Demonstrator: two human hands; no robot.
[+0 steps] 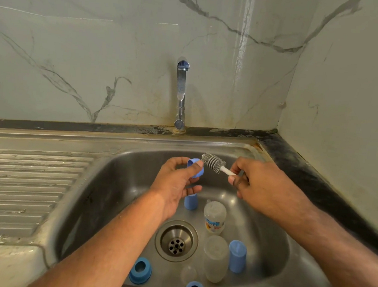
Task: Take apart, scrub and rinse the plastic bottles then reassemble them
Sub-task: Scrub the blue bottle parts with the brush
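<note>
Above the far side of the steel sink [123, 160], the left hand [176, 183] pinches a light, wet-slick blue plastic bottle cap [195, 167] by its rim, while the right hand [259, 185] grips the grey-bristled white-handled brush [213, 162].

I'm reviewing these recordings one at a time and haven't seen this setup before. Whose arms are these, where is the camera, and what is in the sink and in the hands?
No machine here: a person works with bare hands, filmed by a wide-angle camera worn on their head, looking forward and down. That is why both arms reach in from the bottom edge.

The left hand holds a blue cap. The right hand pinches the white handle of a grey brush, whose bristles are at the cap.

In the sink, around the drain, lie two clear bottles, two more blue caps, and two blue rings. The tap shows no running water.
</note>
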